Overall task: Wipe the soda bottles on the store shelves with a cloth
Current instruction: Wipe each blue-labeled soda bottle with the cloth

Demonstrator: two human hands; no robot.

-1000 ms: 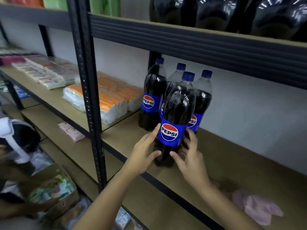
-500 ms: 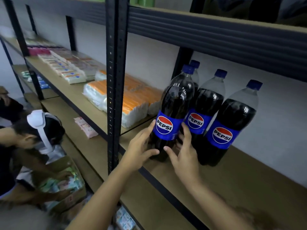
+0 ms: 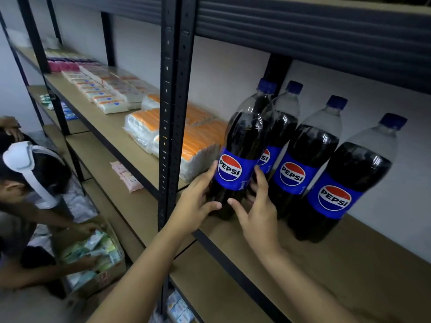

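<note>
Both forearms are extending forward and upward from the lower frame edge, converging. The left hand [image 3: 196, 201] is cupping inward, thumb pointing right, fingers curling. The right hand [image 3: 257, 209] is facing it, thumb pointing left, fingers reaching upward, slightly bent.

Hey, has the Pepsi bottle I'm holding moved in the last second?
Yes. The held bottle has shifted left along the shelf and now stands closer to the black upright post, though the camera swung too.

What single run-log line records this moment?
hands: left hand, right hand gripping front Pepsi bottle | shelf | cloth: unseen
</note>
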